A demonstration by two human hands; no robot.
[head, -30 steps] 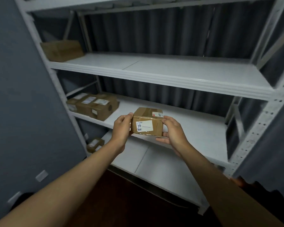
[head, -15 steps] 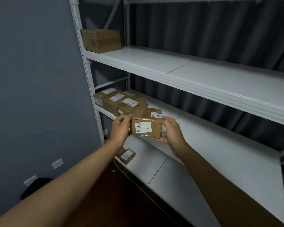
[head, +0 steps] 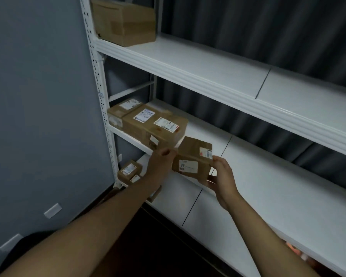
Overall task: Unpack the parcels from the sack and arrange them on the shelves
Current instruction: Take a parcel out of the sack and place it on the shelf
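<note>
Now both hands grip small parcel (head: 192, 159); left hand (head: 160, 164) pinching its left edge; right hand (head: 222, 176) curled under right side; above middle shelf (head: 258, 162).

Large box (head: 124, 22) at the left end of the upper shelf (head: 208, 70), cluster of parcels (head: 148, 124) at the left end of the middle shelf (head: 268, 172), held parcel (head: 192, 158) just right of them, small parcels (head: 129, 169) lower left

The small parcel (head: 192, 158) is brown cardboard with a white label, plus a sticker that looks red and white. The shelves (head: 208, 62) are white, the wall (head: 38, 96) grey-blue, the curtain (head: 258, 27) dark grey with vertical folds.
</note>
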